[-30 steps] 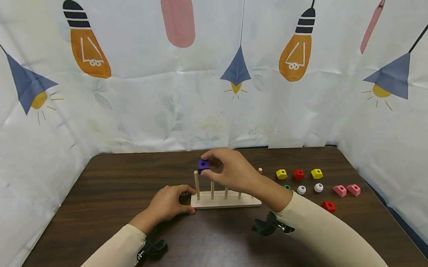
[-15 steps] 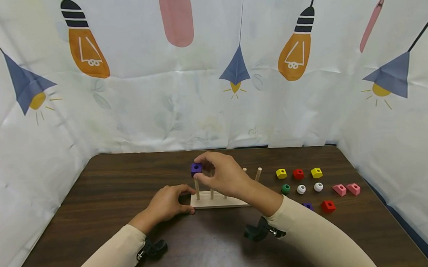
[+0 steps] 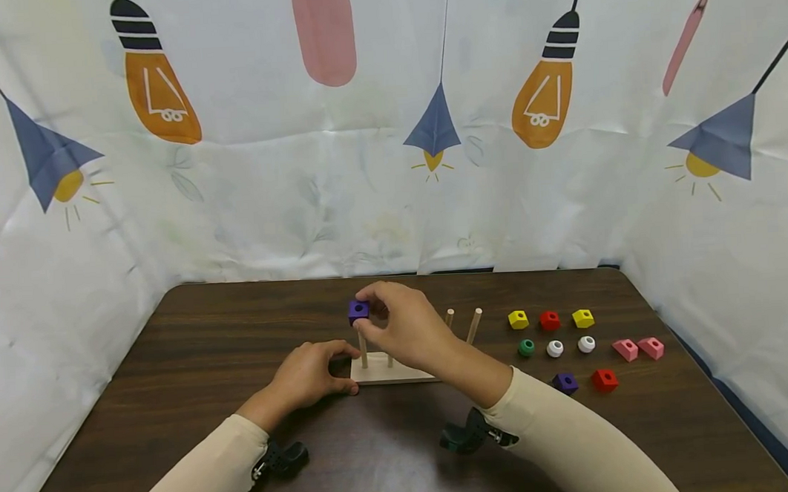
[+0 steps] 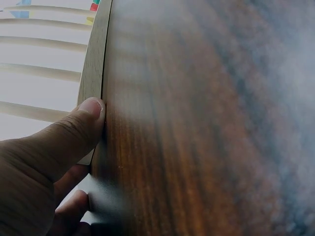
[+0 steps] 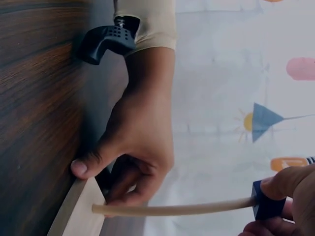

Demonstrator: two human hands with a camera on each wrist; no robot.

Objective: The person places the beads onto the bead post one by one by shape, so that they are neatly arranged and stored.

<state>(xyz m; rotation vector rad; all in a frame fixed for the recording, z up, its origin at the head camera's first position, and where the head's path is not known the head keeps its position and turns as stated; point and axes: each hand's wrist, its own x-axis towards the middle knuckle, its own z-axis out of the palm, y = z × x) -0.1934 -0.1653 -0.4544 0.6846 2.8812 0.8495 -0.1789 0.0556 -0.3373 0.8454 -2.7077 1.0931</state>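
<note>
A wooden peg stand (image 3: 401,373) with several upright pegs lies near the middle of the table. My left hand (image 3: 307,375) grips its left end; in the left wrist view the thumb (image 4: 81,123) presses the base's long edge, with fingers around the end. My right hand (image 3: 408,327) pinches a purple cube (image 3: 359,312) with a hole at the top of the leftmost peg (image 3: 363,350). The right wrist view has this cube (image 5: 263,201) meeting the peg's tip; how far the tip is inside cannot be told. The right hand hides the middle pegs.
Right of the stand lie loose holed pieces: yellow blocks (image 3: 518,320) (image 3: 583,319), a red block (image 3: 549,321), a green bead (image 3: 526,348), white beads (image 3: 555,349) (image 3: 586,344), pink wedges (image 3: 625,350) (image 3: 651,348), another purple cube (image 3: 565,383) and a red cube (image 3: 604,380).
My right hand has moved left with the purple cube, from beside the leftmost peg to its top. The two right pegs and the second purple cube now show. My left hand stays put.
</note>
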